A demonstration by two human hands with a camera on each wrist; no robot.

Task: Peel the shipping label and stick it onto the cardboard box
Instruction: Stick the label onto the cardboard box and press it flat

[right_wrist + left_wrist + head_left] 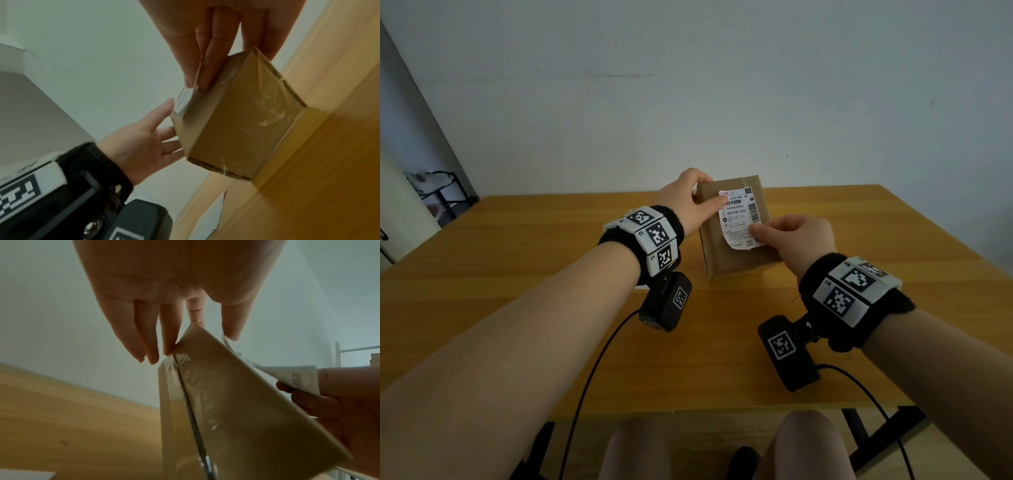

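Observation:
A brown taped cardboard box [722, 253] stands tilted on the wooden table, its broad face turned up towards me. The white shipping label [739, 216] lies on that face, its lower end lifted off the cardboard. My left hand [709, 192] grips the box's far left corner, fingers [152, 353] behind it and thumb pressing the label's top left corner. My right hand [756, 233] pinches the label's lower right edge [298, 378] between thumb and fingers [197, 76]. The box's taped side [242, 123] faces the right wrist view.
The table [517, 274] spreads wide to both sides, with a plain wall behind it. A white sheet of paper [209, 219] lies flat on the table near the box. A dark rack [438, 195] stands on the floor at the far left.

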